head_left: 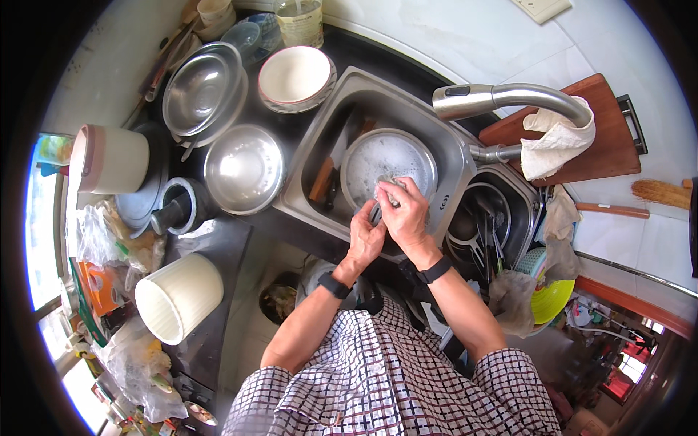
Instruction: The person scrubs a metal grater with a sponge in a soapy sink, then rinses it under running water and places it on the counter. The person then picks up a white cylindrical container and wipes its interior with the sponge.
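My right hand (406,212) pinches a pale, crumpled scrubbing cloth or pad (388,182) above a round metal basin (371,147) of sudsy water. Close against it, my left hand (368,234) grips a narrow metal piece (375,213), mostly hidden by the fingers; I cannot tell what kind. The basin sits inside the stainless-steel sink (357,82). To its left in the sink lies a wide-bladed knife with a wooden handle (323,179), and a black handle (331,195) shows beside it.
A faucet (463,102) reaches over the sink's right side. Utensils fill a pan in the smaller sink basin (526,229). Metal bowls (244,169) and a white bowl (294,74) stand left of the sink, near a mortar (199,210). A cutting board (611,131) leans against the wall.
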`<state>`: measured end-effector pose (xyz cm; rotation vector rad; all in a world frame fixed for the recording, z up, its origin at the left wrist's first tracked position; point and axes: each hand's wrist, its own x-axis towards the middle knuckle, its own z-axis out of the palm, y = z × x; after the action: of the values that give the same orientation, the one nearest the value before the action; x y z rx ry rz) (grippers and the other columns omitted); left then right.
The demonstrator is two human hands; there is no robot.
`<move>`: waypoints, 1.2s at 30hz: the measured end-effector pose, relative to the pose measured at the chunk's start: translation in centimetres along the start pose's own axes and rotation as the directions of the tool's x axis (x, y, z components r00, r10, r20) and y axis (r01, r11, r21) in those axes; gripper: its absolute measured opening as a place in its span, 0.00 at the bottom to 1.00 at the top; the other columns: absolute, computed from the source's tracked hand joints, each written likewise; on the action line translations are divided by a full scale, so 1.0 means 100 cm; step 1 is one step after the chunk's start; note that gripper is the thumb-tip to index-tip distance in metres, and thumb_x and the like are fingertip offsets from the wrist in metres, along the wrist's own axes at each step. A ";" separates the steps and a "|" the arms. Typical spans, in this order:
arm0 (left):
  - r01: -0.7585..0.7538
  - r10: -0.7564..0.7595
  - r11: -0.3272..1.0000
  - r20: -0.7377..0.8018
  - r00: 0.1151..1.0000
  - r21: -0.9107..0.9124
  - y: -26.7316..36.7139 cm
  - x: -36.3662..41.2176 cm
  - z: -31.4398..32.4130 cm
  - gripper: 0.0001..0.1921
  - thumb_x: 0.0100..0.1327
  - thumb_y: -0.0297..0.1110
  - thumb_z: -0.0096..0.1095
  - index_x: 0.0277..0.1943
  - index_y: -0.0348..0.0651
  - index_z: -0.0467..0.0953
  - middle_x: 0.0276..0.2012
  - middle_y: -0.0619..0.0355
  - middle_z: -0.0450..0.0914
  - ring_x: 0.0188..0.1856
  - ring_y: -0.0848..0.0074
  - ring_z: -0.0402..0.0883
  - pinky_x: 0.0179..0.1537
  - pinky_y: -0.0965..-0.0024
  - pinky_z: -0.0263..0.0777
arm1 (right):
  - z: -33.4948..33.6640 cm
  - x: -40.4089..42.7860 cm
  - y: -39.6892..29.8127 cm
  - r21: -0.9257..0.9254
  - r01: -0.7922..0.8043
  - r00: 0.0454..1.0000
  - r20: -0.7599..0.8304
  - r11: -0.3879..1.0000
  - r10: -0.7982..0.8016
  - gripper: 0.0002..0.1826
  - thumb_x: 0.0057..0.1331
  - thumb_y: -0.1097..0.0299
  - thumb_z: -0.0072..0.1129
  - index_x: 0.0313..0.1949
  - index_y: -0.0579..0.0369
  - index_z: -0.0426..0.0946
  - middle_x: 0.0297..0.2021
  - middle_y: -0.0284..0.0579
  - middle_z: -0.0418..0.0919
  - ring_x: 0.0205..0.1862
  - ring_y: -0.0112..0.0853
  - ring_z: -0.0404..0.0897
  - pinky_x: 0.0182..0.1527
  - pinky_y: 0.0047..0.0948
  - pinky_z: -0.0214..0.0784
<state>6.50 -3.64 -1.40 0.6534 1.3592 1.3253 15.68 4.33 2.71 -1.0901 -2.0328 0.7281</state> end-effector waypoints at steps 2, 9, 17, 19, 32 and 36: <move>-0.041 0.040 0.999 -0.034 0.999 -0.011 -0.001 -0.001 0.002 0.15 0.68 0.28 0.66 0.55 0.33 0.76 0.33 0.66 0.79 0.33 0.86 0.71 0.33 0.78 0.67 | 0.000 -0.006 0.005 -0.074 0.092 0.994 -0.057 0.993 -0.097 0.07 0.63 0.75 0.69 0.41 0.59 0.85 0.37 0.49 0.81 0.36 0.46 0.84 0.37 0.38 0.79; 0.099 -0.100 0.994 -0.026 0.995 -0.044 -0.003 0.003 0.002 0.15 0.67 0.34 0.68 0.51 0.34 0.78 0.33 0.59 0.82 0.35 0.79 0.75 0.39 0.71 0.72 | -0.032 -0.015 0.016 -0.145 0.013 0.998 -0.052 0.989 -0.021 0.07 0.63 0.75 0.69 0.41 0.59 0.84 0.38 0.49 0.82 0.36 0.47 0.85 0.38 0.38 0.79; 0.046 -0.046 0.998 -0.026 0.999 -0.035 -0.011 -0.002 0.002 0.14 0.69 0.28 0.67 0.55 0.35 0.78 0.40 0.63 0.82 0.41 0.83 0.75 0.41 0.77 0.72 | -0.008 -0.022 0.011 -0.071 0.169 0.983 -0.055 0.983 -0.173 0.09 0.61 0.76 0.70 0.42 0.59 0.85 0.37 0.49 0.82 0.36 0.46 0.84 0.39 0.39 0.79; 0.048 -0.052 0.991 -0.032 0.998 -0.126 -0.010 0.001 0.003 0.12 0.69 0.29 0.67 0.52 0.35 0.79 0.37 0.64 0.81 0.38 0.84 0.75 0.40 0.77 0.71 | -0.023 -0.028 0.023 -0.164 0.129 0.992 0.005 0.978 -0.130 0.08 0.62 0.76 0.69 0.41 0.59 0.85 0.37 0.49 0.82 0.36 0.46 0.84 0.39 0.40 0.79; -0.022 0.019 0.995 -0.031 0.999 -0.096 -0.002 -0.002 -0.004 0.13 0.70 0.30 0.68 0.53 0.35 0.78 0.39 0.64 0.83 0.40 0.84 0.77 0.44 0.77 0.73 | -0.016 -0.016 -0.001 -0.073 0.072 0.992 0.108 0.995 -0.064 0.07 0.65 0.72 0.68 0.42 0.60 0.85 0.37 0.51 0.83 0.36 0.44 0.85 0.38 0.38 0.78; 0.042 -0.053 0.982 -0.054 0.997 -0.184 0.001 0.000 -0.010 0.13 0.70 0.30 0.67 0.54 0.34 0.78 0.40 0.62 0.85 0.40 0.83 0.78 0.44 0.76 0.74 | -0.024 -0.018 -0.001 -0.085 -0.194 0.978 -0.092 0.977 0.186 0.05 0.65 0.75 0.68 0.40 0.60 0.86 0.37 0.52 0.84 0.33 0.44 0.85 0.36 0.37 0.79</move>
<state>5.57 -3.99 -1.46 0.4573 1.2739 1.4205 18.26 3.09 3.62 -1.3612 -1.9261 0.6759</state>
